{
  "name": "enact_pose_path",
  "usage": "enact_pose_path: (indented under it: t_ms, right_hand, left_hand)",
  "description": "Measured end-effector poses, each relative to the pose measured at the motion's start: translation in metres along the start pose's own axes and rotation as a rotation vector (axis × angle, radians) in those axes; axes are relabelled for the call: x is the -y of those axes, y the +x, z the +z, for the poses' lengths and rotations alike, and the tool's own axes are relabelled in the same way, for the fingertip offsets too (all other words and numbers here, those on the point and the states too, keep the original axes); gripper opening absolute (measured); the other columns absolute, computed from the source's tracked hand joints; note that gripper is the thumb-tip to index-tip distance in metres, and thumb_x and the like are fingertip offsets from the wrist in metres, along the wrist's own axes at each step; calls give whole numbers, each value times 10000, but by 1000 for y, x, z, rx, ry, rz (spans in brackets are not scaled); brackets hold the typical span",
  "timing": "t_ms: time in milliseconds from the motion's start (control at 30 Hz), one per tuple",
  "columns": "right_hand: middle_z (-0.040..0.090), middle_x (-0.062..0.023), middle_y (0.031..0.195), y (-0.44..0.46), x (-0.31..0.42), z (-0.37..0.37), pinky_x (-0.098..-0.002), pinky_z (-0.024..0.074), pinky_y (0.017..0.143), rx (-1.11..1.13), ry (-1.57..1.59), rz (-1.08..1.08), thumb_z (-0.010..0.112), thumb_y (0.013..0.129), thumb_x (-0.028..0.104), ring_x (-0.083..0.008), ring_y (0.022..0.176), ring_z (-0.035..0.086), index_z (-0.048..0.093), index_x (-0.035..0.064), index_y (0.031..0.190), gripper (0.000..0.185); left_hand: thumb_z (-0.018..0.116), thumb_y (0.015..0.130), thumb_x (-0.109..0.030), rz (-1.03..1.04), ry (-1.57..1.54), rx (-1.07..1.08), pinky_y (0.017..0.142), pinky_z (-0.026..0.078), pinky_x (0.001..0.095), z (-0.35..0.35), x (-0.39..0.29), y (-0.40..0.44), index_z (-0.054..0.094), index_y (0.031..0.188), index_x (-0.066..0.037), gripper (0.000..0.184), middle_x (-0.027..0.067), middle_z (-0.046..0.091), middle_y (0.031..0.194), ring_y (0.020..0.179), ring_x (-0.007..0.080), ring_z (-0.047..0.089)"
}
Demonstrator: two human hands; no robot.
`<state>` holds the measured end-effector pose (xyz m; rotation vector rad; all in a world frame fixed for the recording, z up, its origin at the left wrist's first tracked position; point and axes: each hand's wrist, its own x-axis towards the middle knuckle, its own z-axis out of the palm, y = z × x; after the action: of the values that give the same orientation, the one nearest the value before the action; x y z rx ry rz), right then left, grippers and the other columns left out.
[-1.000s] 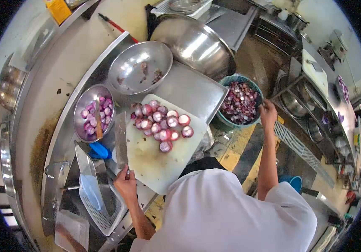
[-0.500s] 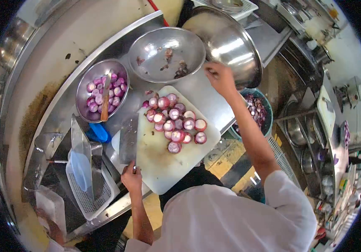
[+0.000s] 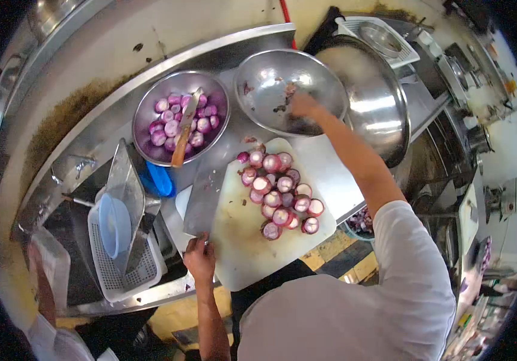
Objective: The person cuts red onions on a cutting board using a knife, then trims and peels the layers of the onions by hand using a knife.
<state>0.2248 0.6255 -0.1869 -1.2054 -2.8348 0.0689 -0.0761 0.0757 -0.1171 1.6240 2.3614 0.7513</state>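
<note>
My left hand (image 3: 200, 257) is closed round the handle of a wide cleaver (image 3: 205, 195), whose blade lies along the left edge of the white cutting board (image 3: 243, 259). Several red onions with cut ends (image 3: 282, 198) are grouped on the board. My right hand (image 3: 306, 109) reaches into the steel bowl (image 3: 258, 66) behind the board, beside dark scraps (image 3: 290, 90). Its fingers are blurred. Left of that bowl, a second steel bowl (image 3: 144, 135) holds peeled onions (image 3: 171, 128), with a wooden-handled knife (image 3: 181, 141) resting across them.
A large steel basin (image 3: 379, 105) leans at the back right. Onion pieces fill a bucket (image 3: 361, 222) beyond the board's right side. At left are a blue object (image 3: 157, 179), a white basket (image 3: 120, 283) and a light-blue bowl (image 3: 114, 225). Another person's arm (image 3: 43, 283) shows at lower left.
My right hand has moved from the bucket at right to inside the scrap bowl. My left hand still holds the cleaver by the board. The camera view has turned, shifting the scene.
</note>
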Motion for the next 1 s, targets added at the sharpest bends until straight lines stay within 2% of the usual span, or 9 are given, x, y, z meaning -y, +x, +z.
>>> enact_pose_path:
  t_ms: [67, 100, 200, 267, 367, 567, 667, 833, 1000]
  right_hand:
    - [694, -219, 826, 24, -9, -19, -490, 558, 692, -208, -93, 39, 693, 743, 306, -368, 801, 698, 698, 19, 821, 298]
    - [695, -217, 828, 44, -34, -13, -486, 556, 714, 19, -103, 171, 696, 747, 332, -367, 809, 697, 693, 17, 804, 320]
    - [684, -260, 1044, 54, -27, -13, -492, 537, 859, -155, -21, 207, 669, 803, 343, -409, 1009, 657, 644, -22, 1114, 480]
    - [702, -186, 850, 59, -22, -6, -463, 534, 783, 43, -28, 106, 692, 747, 283, -356, 859, 686, 698, 62, 780, 224]
    - [694, -179, 837, 63, -2, 2, -459, 528, 753, 106, -23, -55, 717, 718, 268, -365, 825, 671, 696, 86, 778, 193]
    - [679, -180, 922, 92, 76, -42, -461, 523, 744, -507, 423, -47, 732, 725, 251, -376, 834, 652, 677, 83, 909, 255]
    - [688, -171, 982, 103, 87, -12, -441, 529, 762, -198, 315, -120, 715, 736, 193, -370, 886, 661, 703, 103, 942, 226]
    - [714, -134, 887, 44, 80, -49, -415, 535, 762, 182, 160, -173, 701, 735, 128, -323, 846, 681, 723, 101, 937, 205]
    - [709, -73, 814, -114, 65, -181, -337, 540, 739, -216, 935, 203, 716, 760, 87, -170, 770, 669, 722, 57, 904, 147]
  left_hand:
    - [728, 741, -79, -22, 5, -11, 655, 530, 432, 2, 1, 1, 725, 1113, -123, 374, 136, 668, 863, 719, 332, 657]
    - [721, 751, -83, -21, 5, -18, 662, 530, 434, 3, 0, 0, 724, 1109, -121, 360, 132, 670, 871, 730, 335, 657]
    - [718, 748, -71, -86, -25, 52, 674, 531, 434, -2, -9, 3, 729, 1109, -127, 366, 124, 684, 895, 757, 331, 662]
    - [727, 734, -57, -105, -9, 31, 679, 531, 422, 1, -6, 5, 736, 1089, -133, 363, 112, 693, 903, 758, 325, 664]
    - [738, 728, -67, -48, 11, -23, 682, 527, 419, 2, -7, 7, 738, 1072, -133, 350, 106, 692, 895, 748, 322, 664]
    - [741, 720, -74, -31, 2, 2, 672, 525, 418, 1, -8, 11, 737, 1058, -129, 342, 103, 686, 879, 732, 320, 659]
    - [750, 725, -82, -21, 11, 32, 655, 529, 406, 2, -9, 12, 737, 1060, -120, 338, 110, 682, 875, 727, 316, 660]
    - [755, 738, -73, -22, -77, 103, 665, 543, 385, -1, -5, 14, 728, 1105, -100, 369, 129, 684, 901, 722, 289, 674]
    - [775, 726, -35, 20, -57, 276, 683, 555, 375, -17, -10, 19, 693, 1180, -52, 462, 153, 696, 972, 754, 287, 687]
